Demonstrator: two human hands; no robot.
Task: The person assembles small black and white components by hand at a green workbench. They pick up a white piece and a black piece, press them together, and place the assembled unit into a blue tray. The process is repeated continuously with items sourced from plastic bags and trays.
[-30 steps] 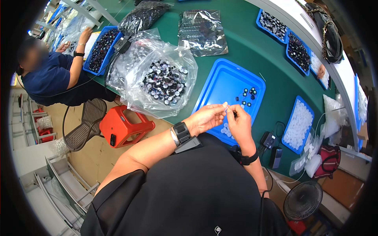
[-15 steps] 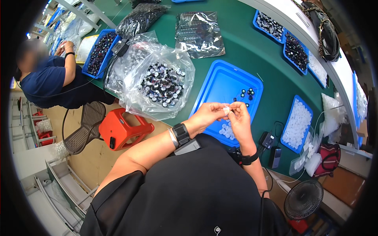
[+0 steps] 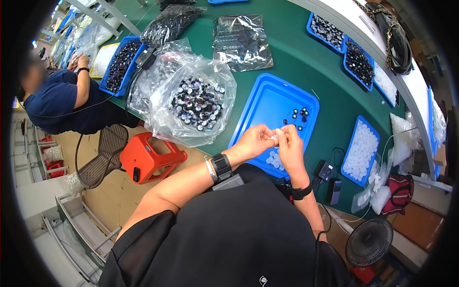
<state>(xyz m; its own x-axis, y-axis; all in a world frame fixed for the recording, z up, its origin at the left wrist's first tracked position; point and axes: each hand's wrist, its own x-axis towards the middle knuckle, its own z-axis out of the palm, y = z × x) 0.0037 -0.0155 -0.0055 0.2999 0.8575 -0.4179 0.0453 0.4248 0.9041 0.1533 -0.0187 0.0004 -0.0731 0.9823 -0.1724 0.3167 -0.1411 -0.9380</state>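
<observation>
Over the blue tray (image 3: pixel 256 103), my left hand (image 3: pixel 254 142) and my right hand (image 3: pixel 290 147) meet, their fingertips pinched together. Between them shows a bit of a small white piece (image 3: pixel 274 137); the fingers cover most of it. Several dark shiny round beads (image 3: pixel 303 115) lie in the tray just beyond my right hand. Small translucent white discs (image 3: pixel 275 160) are scattered in its near part, below my fingers.
A clear bag (image 3: pixel 196 103) of dark and clear faceted pieces stands left of the tray. A blue tray of white pieces (image 3: pixel 361 150) sits at the right, beside a black adapter (image 3: pixel 324 170). A co-worker (image 3: pixel 62 95) sits far left near a red stool (image 3: pixel 148 158).
My fingertips have closed further over the white piece, which shows less now. My right fingers have shifted slightly. The co-worker's hands have moved a little.
</observation>
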